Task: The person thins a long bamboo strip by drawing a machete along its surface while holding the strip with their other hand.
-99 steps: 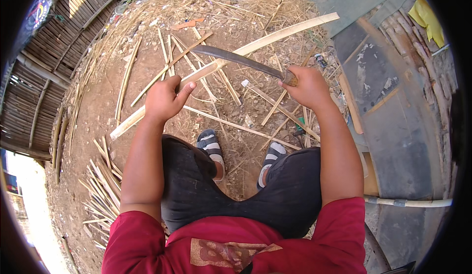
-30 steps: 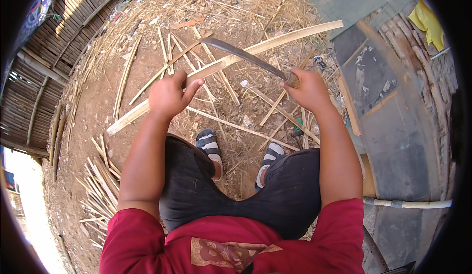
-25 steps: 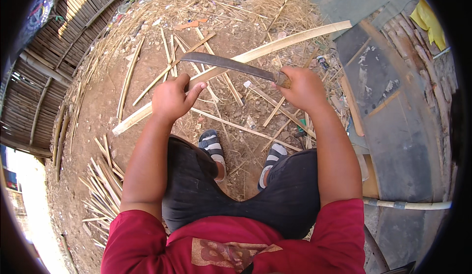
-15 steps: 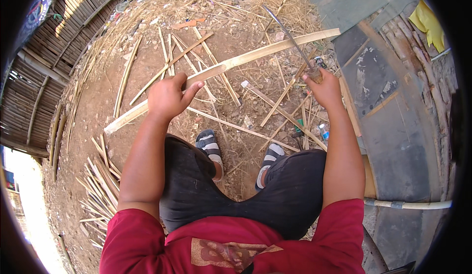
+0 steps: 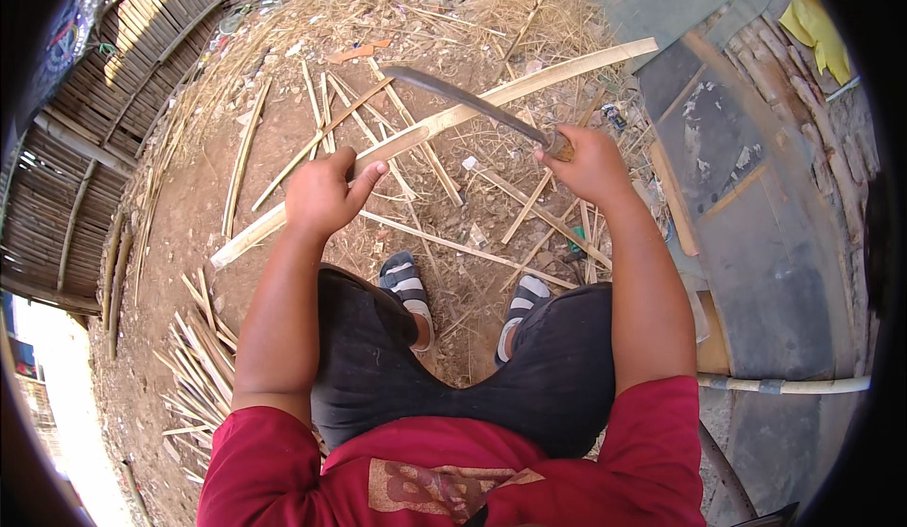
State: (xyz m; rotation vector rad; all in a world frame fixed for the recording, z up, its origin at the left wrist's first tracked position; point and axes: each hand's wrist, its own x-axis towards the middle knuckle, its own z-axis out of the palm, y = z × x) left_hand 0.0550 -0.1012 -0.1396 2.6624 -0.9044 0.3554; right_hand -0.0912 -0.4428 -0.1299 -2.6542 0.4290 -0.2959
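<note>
My left hand (image 5: pixel 324 193) is closed around a long split bamboo strip (image 5: pixel 529 83), its thumb lying along the top. The strip slants from lower left to upper right across the space before my knees, showing its pale hollow inner side and a node. In my right hand (image 5: pixel 588 164) is the handle of a machete (image 5: pixel 463 97) with a long, dark, curved blade. That blade points left and away from me and passes over the strip in this view; whether it touches the bamboo I cannot tell.
Loose bamboo strips (image 5: pixel 248 158) lie scattered over the dirt ground, with a pile of them (image 5: pixel 200 357) by my left side. Dark sheets (image 5: pixel 770 272) lie at the right beside stacked poles. A slatted bamboo wall (image 5: pixel 66 206) stands at the left. My sandalled feet (image 5: pixel 406 291) are below the strip.
The machete has swung left and down, from pointing up and away to lying across the strip. My right hand has moved left; my left hand keeps its hold on the strip.
</note>
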